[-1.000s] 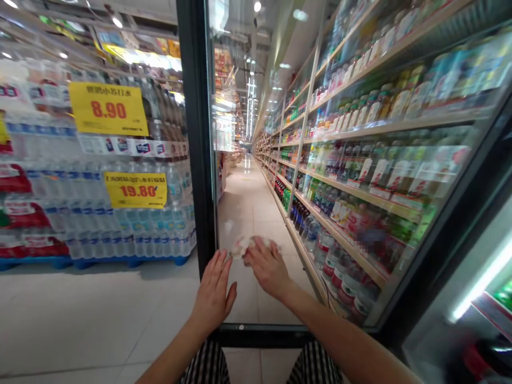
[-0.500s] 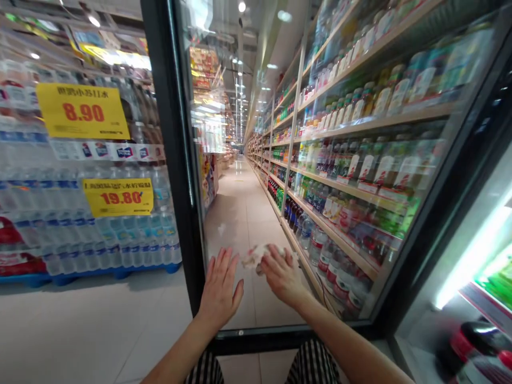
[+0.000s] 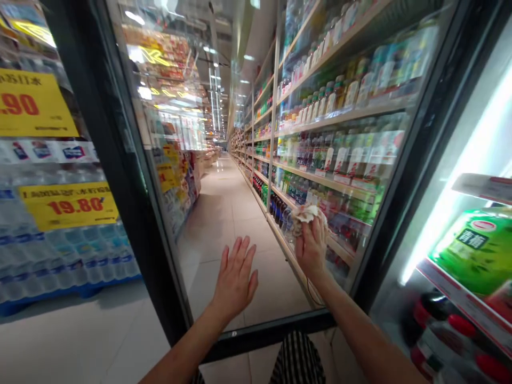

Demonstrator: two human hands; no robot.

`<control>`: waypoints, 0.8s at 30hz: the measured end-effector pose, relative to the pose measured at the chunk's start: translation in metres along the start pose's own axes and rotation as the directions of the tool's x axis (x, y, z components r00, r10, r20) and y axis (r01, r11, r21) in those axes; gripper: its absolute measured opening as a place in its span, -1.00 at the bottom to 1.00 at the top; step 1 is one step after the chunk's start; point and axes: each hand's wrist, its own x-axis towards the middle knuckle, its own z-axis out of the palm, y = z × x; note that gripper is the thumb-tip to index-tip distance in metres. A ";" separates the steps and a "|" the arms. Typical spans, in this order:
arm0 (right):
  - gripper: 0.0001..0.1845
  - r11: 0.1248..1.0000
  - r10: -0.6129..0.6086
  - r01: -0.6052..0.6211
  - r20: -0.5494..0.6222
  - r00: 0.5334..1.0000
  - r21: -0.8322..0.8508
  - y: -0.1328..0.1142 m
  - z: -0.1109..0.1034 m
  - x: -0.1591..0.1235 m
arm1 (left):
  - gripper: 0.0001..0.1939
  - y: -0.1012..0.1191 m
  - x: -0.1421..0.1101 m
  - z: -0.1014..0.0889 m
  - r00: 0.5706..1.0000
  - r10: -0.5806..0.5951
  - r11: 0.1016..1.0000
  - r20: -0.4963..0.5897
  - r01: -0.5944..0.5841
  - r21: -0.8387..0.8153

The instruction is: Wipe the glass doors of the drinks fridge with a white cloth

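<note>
A tall glass door (image 3: pixel 204 282) in a black frame (image 3: pixel 160 266) stands in front of me. My left hand (image 3: pixel 235 280) lies flat against the lower part of the pane, fingers spread, holding nothing. To the right of it, my right hand (image 3: pixel 312 250) presses a crumpled whitish cloth (image 3: pixel 306 214) to the glass. The cloth sticks out past the fingertips, and the palm hides part of it. Through or mirrored in the pane appear shelves of bottled drinks (image 3: pixel 348 160) and a long aisle.
On the right, a lit cooler holds a green pack (image 3: pixel 476 248) on a shelf and red-capped bottles (image 3: pixel 444 341) below. Packs of bottled water (image 3: pixel 68 250) with yellow price signs (image 3: pixel 70 205) stand on a blue pallet at left. The door's bottom rail (image 3: pixel 276 333) runs above my knees.
My right hand and the cloth have moved up and to the right across the glass. The left hand has shifted slightly right. My view has turned right, bringing in more of the cooler.
</note>
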 end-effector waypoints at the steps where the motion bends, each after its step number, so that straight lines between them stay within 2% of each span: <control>1: -0.61 1.000 0.008 -0.008 -0.002 1.000 -0.004 0.001 -0.001 -0.002 | -0.37 0.003 0.002 0.002 1.000 0.000 1.000 -0.002 0.000 -0.001; 6: -0.70 0.983 -0.182 0.176 0.159 0.970 0.051 0.001 -0.004 -0.040 | -0.40 0.013 0.007 0.013 1.000 0.020 1.000 -0.010 -0.020 -0.013; 8: -0.66 0.988 -0.150 0.145 0.134 0.980 0.043 0.011 -0.003 -0.037 | -0.40 0.018 0.012 0.017 1.000 0.028 0.999 -0.010 -0.028 -0.023; 10: -0.58 0.999 -0.037 0.036 0.041 0.999 0.010 0.024 -0.001 -0.026 | -0.41 0.023 0.017 0.021 0.999 0.024 0.999 -0.026 -0.025 -0.036; 12: -0.53 0.998 0.057 -0.058 -0.036 0.998 -0.018 0.032 -0.001 -0.023 | -0.41 0.029 0.020 0.025 0.999 0.028 0.998 -0.034 -0.030 -0.052; 14: -0.55 0.998 0.058 -0.058 -0.004 0.998 -0.035 0.034 -0.003 -0.036 | -0.41 0.034 0.020 0.030 0.999 0.051 0.997 -0.018 -0.052 -0.065; 16: -0.61 0.999 -0.012 0.015 0.086 0.996 -0.031 0.035 -0.006 -0.056 | -0.40 0.038 0.019 0.035 0.997 0.081 0.994 0.007 -0.081 -0.073; 18: -0.62 0.999 -0.046 0.048 0.122 0.991 -0.021 0.043 -0.009 -0.066 | -0.40 0.042 0.021 0.040 0.994 0.104 0.991 0.015 -0.103 -0.083; 19: -0.60 0.999 -0.032 0.035 0.109 0.994 -0.027 0.052 -0.009 -0.065 | -0.40 0.044 0.023 0.043 0.993 0.114 0.990 0.013 -0.113 -0.086; 21: -0.52 0.995 0.079 -0.077 0.023 0.997 -0.062 0.074 -0.009 -0.053 | -0.41 0.047 0.031 0.046 0.990 0.138 0.987 0.008 -0.137 -0.085; 24: -0.41 0.948 0.289 -0.302 -0.128 0.949 -0.098 0.096 -0.006 -0.039 | -0.43 0.053 0.043 0.050 0.984 0.176 0.981 -0.006 -0.175 -0.087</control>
